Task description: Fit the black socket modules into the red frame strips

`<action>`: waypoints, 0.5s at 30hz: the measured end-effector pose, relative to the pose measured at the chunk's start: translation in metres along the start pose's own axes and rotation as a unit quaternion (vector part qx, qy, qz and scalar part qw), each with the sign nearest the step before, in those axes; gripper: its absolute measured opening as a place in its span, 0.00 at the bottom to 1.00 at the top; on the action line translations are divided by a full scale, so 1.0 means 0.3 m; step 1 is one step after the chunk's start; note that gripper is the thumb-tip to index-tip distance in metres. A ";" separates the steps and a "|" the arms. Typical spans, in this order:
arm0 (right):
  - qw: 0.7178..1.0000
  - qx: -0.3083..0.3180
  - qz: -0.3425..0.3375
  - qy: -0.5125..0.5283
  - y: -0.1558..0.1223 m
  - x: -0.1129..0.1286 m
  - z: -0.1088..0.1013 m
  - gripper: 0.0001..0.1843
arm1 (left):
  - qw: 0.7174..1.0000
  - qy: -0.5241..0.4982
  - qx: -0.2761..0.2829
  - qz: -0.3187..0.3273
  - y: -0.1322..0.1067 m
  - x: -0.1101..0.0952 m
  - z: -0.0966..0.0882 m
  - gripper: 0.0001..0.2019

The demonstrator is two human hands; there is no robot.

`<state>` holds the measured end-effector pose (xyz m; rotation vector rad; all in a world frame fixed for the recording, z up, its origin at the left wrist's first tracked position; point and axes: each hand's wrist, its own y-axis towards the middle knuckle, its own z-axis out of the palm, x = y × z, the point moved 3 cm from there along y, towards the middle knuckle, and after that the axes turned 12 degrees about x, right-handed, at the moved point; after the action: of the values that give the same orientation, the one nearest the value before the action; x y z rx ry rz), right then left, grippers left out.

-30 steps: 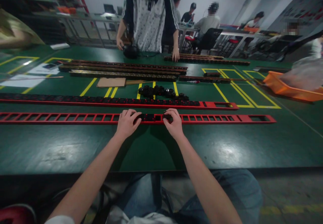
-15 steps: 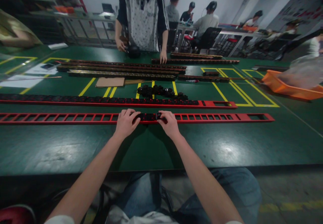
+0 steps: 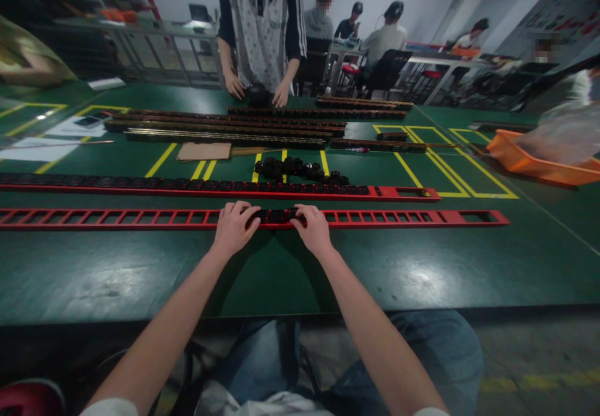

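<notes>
A long red slotted rail [image 3: 398, 218] lies across the green table in front of me. Several small black socket modules [image 3: 276, 216] sit in its slots at the middle. My left hand [image 3: 233, 227] rests on the rail at the left end of these modules, fingers curled down onto them. My right hand [image 3: 313, 229] presses its fingertips on the right end of the same row. Behind it lies a second red rail [image 3: 403, 193], filled with black modules along most of its length. A heap of loose black modules [image 3: 300, 169] sits just beyond that rail.
Several long dark strips [image 3: 225, 125] lie further back, with a cardboard sheet [image 3: 205, 151] beside yellow floor-style markings. An orange tray [image 3: 529, 161] stands at the right. A person [image 3: 262, 29] works at the far edge of the table; others sit behind.
My right hand has slid left along the rail, closer to my left hand. The person across the table has shifted left and brought both hands together on a dark object.
</notes>
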<state>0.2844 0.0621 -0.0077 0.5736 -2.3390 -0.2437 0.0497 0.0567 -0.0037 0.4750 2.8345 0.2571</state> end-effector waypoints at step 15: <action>0.999 0.031 -0.022 -0.035 -0.005 0.010 0.008 0.15 | 0.999 0.023 0.020 -0.012 0.002 -0.011 -0.003 0.17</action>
<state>0.2812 0.0593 -0.0083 0.6562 -2.4110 -0.2159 0.0528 0.0561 -0.0019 0.4497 2.8921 0.2096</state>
